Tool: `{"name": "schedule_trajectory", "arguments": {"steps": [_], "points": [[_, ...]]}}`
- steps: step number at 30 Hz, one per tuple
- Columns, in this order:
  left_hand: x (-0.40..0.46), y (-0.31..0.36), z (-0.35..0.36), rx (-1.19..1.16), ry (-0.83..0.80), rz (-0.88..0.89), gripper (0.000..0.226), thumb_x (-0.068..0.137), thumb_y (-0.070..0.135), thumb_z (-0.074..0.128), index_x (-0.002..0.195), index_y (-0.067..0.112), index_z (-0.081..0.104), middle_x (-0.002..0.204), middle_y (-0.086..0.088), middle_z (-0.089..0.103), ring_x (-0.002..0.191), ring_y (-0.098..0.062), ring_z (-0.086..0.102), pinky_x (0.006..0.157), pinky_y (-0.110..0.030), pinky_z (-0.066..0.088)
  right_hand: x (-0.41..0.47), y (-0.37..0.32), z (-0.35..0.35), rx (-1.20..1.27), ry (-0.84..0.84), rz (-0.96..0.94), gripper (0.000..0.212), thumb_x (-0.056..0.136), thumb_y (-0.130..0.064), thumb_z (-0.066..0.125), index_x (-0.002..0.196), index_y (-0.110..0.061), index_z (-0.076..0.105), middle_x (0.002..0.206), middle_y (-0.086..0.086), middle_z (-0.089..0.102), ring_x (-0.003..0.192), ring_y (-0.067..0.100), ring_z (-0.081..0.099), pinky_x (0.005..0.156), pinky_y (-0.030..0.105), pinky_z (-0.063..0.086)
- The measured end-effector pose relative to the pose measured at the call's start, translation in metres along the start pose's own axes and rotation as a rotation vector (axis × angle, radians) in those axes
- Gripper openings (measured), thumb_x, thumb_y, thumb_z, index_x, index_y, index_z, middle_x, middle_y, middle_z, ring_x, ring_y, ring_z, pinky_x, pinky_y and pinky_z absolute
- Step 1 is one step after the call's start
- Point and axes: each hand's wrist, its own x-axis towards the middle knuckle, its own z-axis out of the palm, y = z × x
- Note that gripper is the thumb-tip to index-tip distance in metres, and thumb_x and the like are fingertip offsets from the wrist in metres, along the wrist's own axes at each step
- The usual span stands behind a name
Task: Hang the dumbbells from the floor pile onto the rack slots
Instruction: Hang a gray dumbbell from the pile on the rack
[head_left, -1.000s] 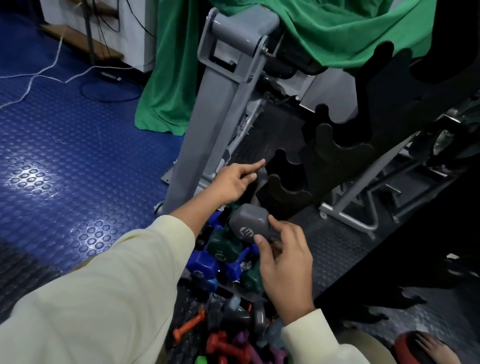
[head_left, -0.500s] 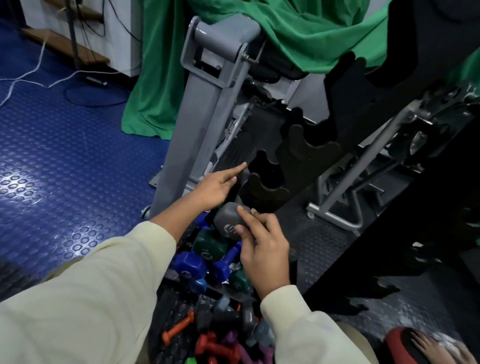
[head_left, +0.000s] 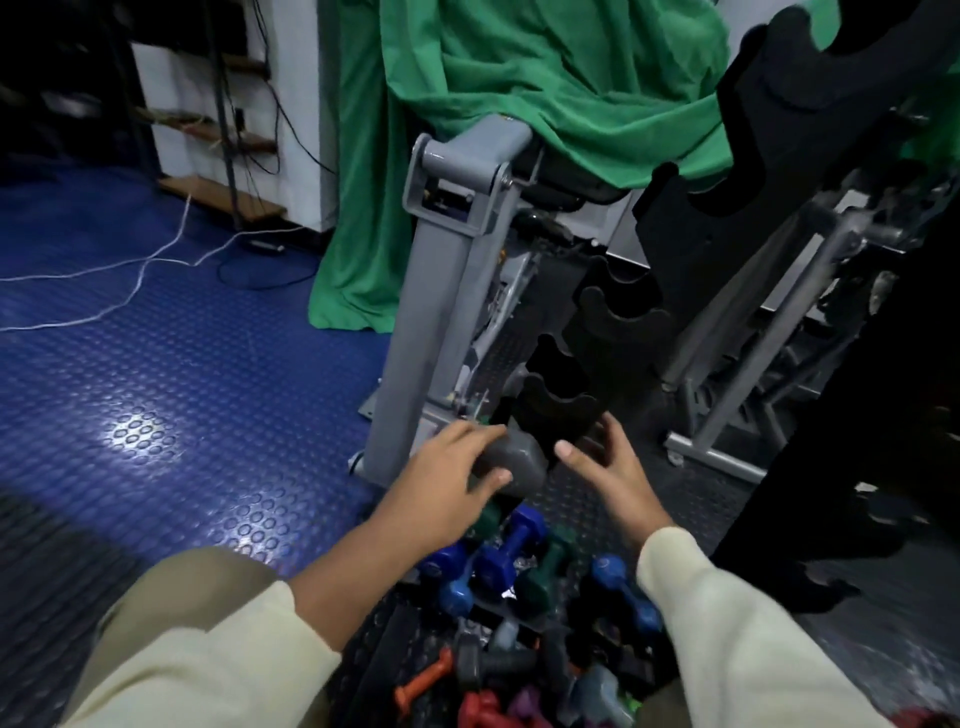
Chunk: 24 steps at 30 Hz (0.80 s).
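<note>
A grey dumbbell (head_left: 517, 464) is held just below the lowest slot (head_left: 558, 402) of the black notched rack (head_left: 696, 228). My left hand (head_left: 441, 480) grips its near head, fingers over the top and thumb underneath. To the right of that head, my right hand (head_left: 610, 470) hovers with fingers spread and nothing in it. The dumbbell's far end is hidden behind the rack. On the dark mat below my wrists lies the floor pile (head_left: 511, 551) of blue, green, grey, orange and red dumbbells.
A grey bench upright (head_left: 431, 312) stands directly left of the rack, with a green cloth (head_left: 519, 78) draped behind it. A grey metal frame (head_left: 727, 415) sits to the right. White and black cables (head_left: 130, 280) trail over the blue studded floor.
The grey dumbbell has risen from the pile to the rack's lowest slot. My left hand now grips the head that my right hand held; my right hand has let go and spread.
</note>
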Motion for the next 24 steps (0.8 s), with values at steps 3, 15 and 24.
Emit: {"name": "schedule_trajectory", "arguments": {"steps": [3, 15, 24], "points": [[-0.006, -0.002, 0.015, 0.183, -0.001, -0.045, 0.065, 0.104, 0.046, 0.055, 0.161, 0.037, 0.027, 0.155, 0.013, 0.042, 0.13, -0.017, 0.053, 0.105, -0.039, 0.05, 0.02, -0.008, 0.006, 0.083, -0.093, 0.003, 0.082, 0.073, -0.04, 0.094, 0.144, -0.027, 0.056, 0.14, -0.008, 0.067, 0.135, 0.016, 0.059, 0.115, 0.044, 0.046], [-0.005, -0.018, 0.044, 0.1, 0.231, 0.05, 0.059, 0.1, 0.043, 0.063, 0.155, 0.034, 0.045, 0.144, 0.006, 0.062, 0.125, -0.006, 0.062, 0.102, -0.03, 0.055, 0.047, 0.002, 0.014, 0.11, -0.226, -0.082, 0.105, 0.074, -0.039, 0.096, 0.159, -0.024, 0.036, 0.154, -0.002, 0.055, 0.143, 0.02, 0.052, 0.121, 0.055, 0.038], [-0.003, -0.027, 0.044, 0.127, 0.275, 0.172, 0.056, 0.1, 0.04, 0.067, 0.152, 0.025, 0.051, 0.126, 0.004, 0.07, 0.099, -0.01, 0.07, 0.079, -0.035, 0.063, 0.054, 0.017, 0.012, 0.141, -0.238, -0.083, 0.092, 0.075, -0.042, 0.094, 0.151, -0.016, 0.048, 0.146, 0.007, 0.062, 0.138, 0.028, 0.057, 0.117, 0.06, 0.04]]}}
